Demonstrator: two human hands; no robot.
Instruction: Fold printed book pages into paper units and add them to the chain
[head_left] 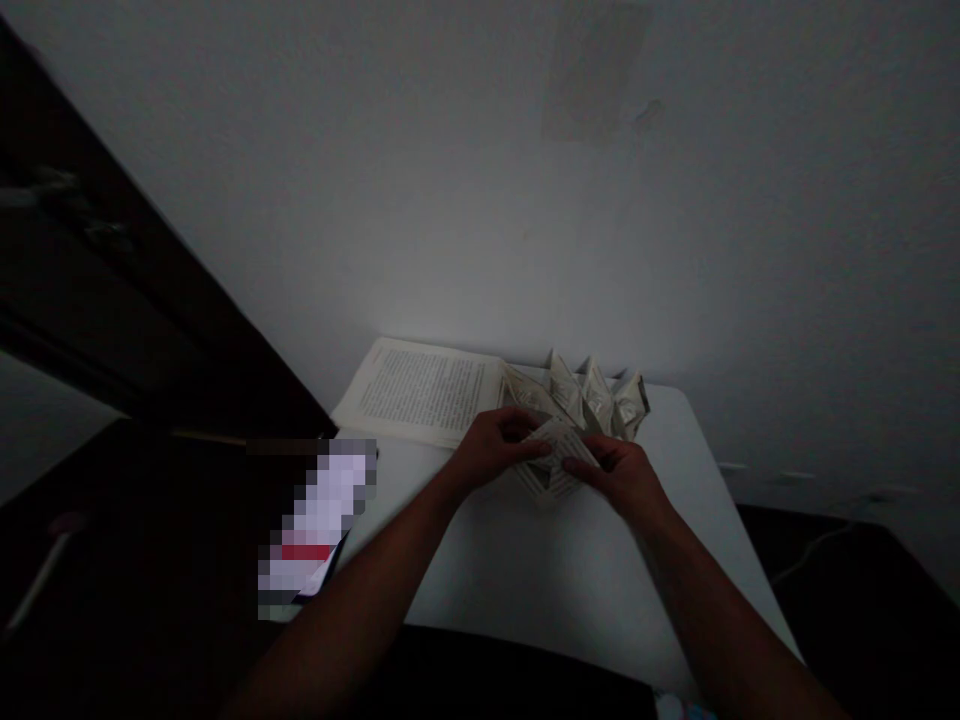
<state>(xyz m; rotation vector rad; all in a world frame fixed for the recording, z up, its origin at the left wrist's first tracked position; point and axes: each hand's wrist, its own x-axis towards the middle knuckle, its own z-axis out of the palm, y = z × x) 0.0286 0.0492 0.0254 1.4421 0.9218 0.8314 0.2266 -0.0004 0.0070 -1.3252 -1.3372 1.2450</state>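
Note:
Over a white table (540,570), my left hand (495,445) and my right hand (619,475) both pinch a folded piece of printed paper (556,455) between them. Each hand's fingers are closed on an edge of it. Behind the hands stand several folded pointed paper shapes (596,395), made from printed pages. An open book (424,390) lies flat at the table's far left, just behind my left hand.
A white wall rises right behind the table. Dark wooden furniture (112,300) stands at the left. A blurred-out bright object (319,525) lies at the table's left edge. The floor at the right is dark, with a pale cable (810,550).

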